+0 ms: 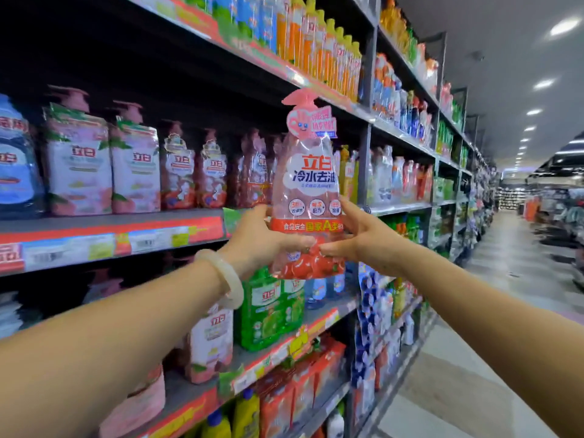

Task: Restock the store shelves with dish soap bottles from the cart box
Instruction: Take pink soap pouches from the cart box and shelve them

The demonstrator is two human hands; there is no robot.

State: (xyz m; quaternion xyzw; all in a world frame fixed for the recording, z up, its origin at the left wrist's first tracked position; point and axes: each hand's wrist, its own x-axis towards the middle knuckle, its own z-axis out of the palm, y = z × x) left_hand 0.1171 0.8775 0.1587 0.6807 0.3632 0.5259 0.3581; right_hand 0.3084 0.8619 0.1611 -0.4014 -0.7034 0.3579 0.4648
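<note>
A pink dish soap bottle with a pump top, a white and red label and red fruit at the bottom stands upright in the air in front of the middle shelf. My left hand, with a pale bangle on the wrist, grips its lower left side. My right hand holds its lower right side, fingers spread. The bottle's base is below the shelf edge, near a gap at the right end of a row of similar pink bottles. The cart box is out of view.
Shelves full of bottles run along the left: orange bottles above, green bottles and white refill packs below. A grey upright post stands just right of the bottle. The aisle floor stretches away on the right.
</note>
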